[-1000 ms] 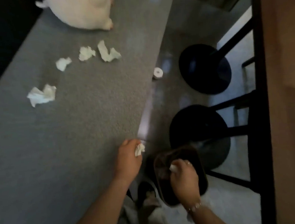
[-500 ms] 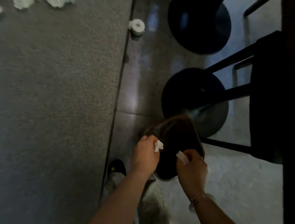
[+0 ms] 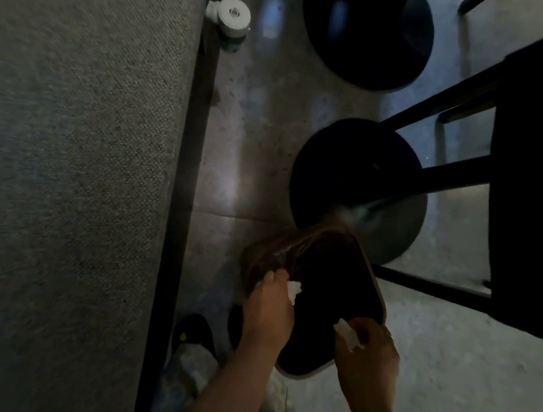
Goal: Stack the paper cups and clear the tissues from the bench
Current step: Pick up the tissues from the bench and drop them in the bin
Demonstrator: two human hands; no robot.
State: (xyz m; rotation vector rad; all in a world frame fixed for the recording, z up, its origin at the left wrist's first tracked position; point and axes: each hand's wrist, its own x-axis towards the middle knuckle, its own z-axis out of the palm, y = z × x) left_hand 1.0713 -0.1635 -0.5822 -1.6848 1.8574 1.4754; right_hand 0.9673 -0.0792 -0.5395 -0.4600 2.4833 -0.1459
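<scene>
My left hand (image 3: 268,307) is closed around a small crumpled white tissue (image 3: 293,291) and hovers over the left rim of a dark bin lined with a brown bag (image 3: 299,249). Over the bin's near rim, my right hand (image 3: 366,348) pinches a second white tissue (image 3: 347,334). The bin stands on the floor beside the grey bench (image 3: 67,189), which fills the left of the view. No paper cups or other tissues are in sight.
Two black round stool bases (image 3: 356,179) (image 3: 370,29) stand on the shiny floor past the bin, with black frame bars and a dark seat (image 3: 528,185) to the right. A white round fitting (image 3: 232,13) sits by the bench edge. My shoe (image 3: 192,332) is below.
My view has swung down off the bench top, so the loose tissues left the frame. My left hand carried its tissue from the bench edge to over the bin; my right hand stayed there.
</scene>
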